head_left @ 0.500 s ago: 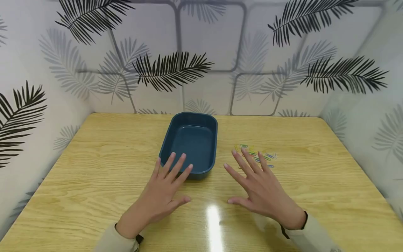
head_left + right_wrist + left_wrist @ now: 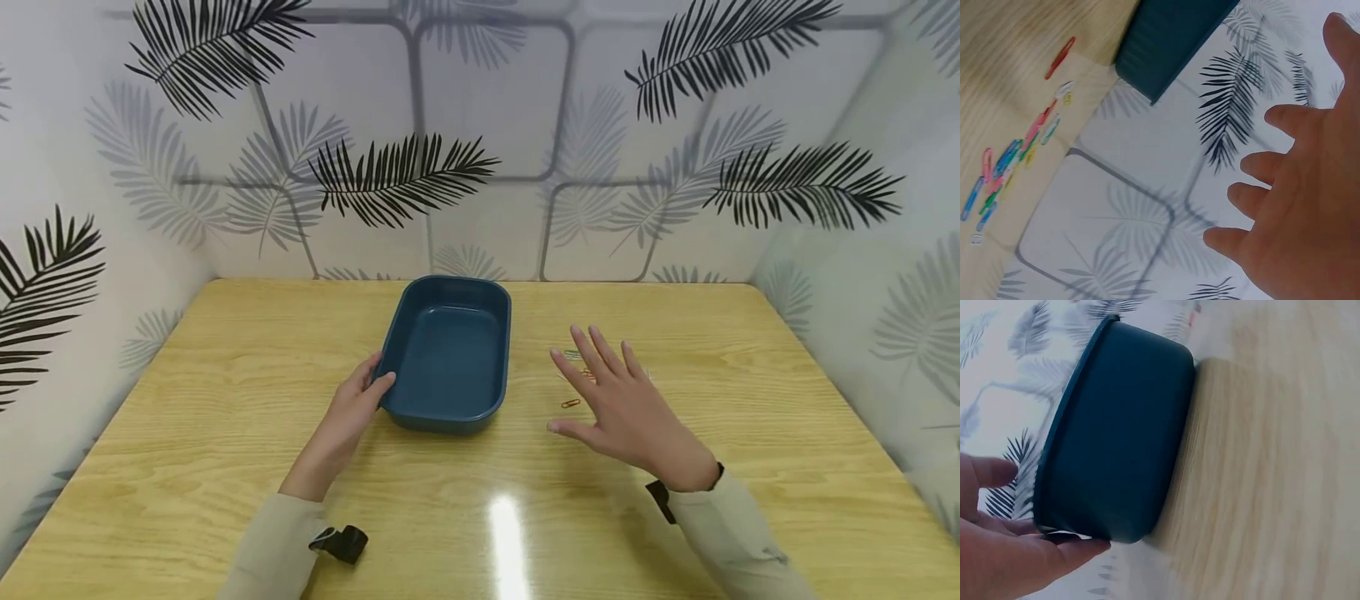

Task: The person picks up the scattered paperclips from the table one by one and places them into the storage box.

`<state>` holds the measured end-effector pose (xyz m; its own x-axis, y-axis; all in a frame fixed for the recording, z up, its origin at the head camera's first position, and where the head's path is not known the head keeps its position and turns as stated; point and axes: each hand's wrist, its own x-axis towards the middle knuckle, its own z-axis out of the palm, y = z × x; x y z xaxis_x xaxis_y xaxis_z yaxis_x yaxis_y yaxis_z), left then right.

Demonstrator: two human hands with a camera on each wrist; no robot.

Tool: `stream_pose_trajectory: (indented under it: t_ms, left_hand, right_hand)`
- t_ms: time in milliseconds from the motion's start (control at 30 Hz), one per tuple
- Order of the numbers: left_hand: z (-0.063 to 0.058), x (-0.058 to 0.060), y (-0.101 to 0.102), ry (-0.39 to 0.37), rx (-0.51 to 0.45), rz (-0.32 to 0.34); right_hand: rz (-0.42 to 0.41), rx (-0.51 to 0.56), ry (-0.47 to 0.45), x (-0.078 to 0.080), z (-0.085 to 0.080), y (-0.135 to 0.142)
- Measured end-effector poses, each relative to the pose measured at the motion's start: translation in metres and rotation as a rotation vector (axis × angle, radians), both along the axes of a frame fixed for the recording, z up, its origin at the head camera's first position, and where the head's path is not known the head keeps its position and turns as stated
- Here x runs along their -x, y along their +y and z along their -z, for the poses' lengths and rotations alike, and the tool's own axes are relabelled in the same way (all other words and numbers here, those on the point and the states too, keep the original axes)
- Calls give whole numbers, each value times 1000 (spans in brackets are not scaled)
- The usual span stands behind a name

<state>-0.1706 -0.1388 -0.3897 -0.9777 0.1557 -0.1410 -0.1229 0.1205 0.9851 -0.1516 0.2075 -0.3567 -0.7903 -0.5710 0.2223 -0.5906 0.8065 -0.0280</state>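
Note:
A dark blue rectangular tray (image 2: 453, 367) with raised walls sits near the middle of the wooden table. My left hand (image 2: 352, 407) grips its left wall near the front corner, thumb over the rim and fingers against the outside. In the left wrist view the tray's outer side (image 2: 1116, 431) fills the middle, beside the left hand (image 2: 1010, 544). My right hand (image 2: 630, 408) hovers with spread fingers over several colourful paper clips, hiding most of them in the head view. A red-orange paper clip (image 2: 571, 403) shows by its thumb. The right wrist view shows the scattered clips, including a blue paper clip (image 2: 1005, 159).
The wooden table (image 2: 247, 375) extends to both sides of the tray. Behind it stands a pale wall (image 2: 495, 225) with a leaf pattern, and similar walls flank left and right. A bright reflection lies on the table's front part.
My left hand has moved from hovering, fingers spread, by the tray's near end to gripping its left side. The right hand has shifted slightly up, still spread over the clips.

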Motion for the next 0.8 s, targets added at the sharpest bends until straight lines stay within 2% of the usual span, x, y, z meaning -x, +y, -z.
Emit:
stream_pose_trajectory:
  t_ms: [67,333,633,800]
  left_hand:
    - [2,2,0,-54,-79,-39]
    - [11,4,2,-167,-310,-164]
    - [19,2,4,-173,-383,-222]
    - [23,2,5,-172,-406,-260]
  right_hand:
    - [12,16,-67,4,1,2]
    - [13,122,-279,16,6,10]
    - [26,317,-466,31,12,24]
    - [45,418,-476,46,4,34]
